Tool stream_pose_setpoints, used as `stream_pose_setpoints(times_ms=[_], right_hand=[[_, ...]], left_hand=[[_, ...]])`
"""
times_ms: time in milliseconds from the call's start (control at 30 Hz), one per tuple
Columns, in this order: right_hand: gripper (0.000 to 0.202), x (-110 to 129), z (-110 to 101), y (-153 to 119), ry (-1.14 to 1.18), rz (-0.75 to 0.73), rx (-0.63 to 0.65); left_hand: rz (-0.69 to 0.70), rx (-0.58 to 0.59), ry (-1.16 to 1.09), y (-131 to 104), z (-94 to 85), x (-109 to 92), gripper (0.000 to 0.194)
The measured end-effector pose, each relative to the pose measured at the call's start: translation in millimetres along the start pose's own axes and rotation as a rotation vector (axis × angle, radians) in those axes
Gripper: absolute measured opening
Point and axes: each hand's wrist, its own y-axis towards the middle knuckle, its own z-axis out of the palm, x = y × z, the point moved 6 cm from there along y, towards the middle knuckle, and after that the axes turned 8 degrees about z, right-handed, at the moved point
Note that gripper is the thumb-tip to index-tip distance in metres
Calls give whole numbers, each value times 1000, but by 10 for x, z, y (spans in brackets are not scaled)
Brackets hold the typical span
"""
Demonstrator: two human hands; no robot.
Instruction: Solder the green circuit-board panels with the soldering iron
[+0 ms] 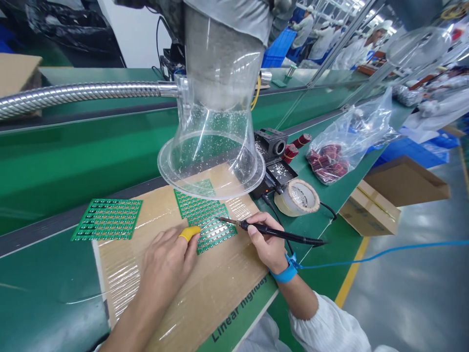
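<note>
My right hand grips a black soldering iron like a pen, a blue band around the wrist. The iron's tip points left, at or just above a green circuit board panel with rows of shiny pads. From the left, my left hand reaches to the same panel, thumb and forefinger pinched on a thin solder wire. A yellow finger cot covers one fingertip. Whether wire and tip touch is too small to tell. Another circuit board panel lies further left.
A clear fume hood hangs low over the panel, beside a metal flexible arm. Tape-covered cardboard lies underneath. To the right are a solder-speckled iron stand, a tape-roll cup and bagged red wire bundles. A blue cord trails right.
</note>
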Motion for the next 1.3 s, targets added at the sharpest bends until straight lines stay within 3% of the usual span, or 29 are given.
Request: stream_pose_setpoints(times_ms=[233, 400, 567, 733, 1300], right_hand=[[5, -8, -3, 7, -17, -16, -1], [5, 32, -53, 11, 19, -21, -79], [4, 0, -4, 6, 2, 36, -26], [4, -30, -30, 13, -5, 48, -85], [5, -67, -15, 22, 40, 72, -70]], left_hand=[[-31, -4, -26, -78, -41, 25, 17], [-10, -18, -23, -73, -61, 10, 14], [8, -17, -22, -62, -45, 7, 13], [17, -19, -22, -62, -27, 13, 15], [21, -35, -8, -41, -61, 16, 16]])
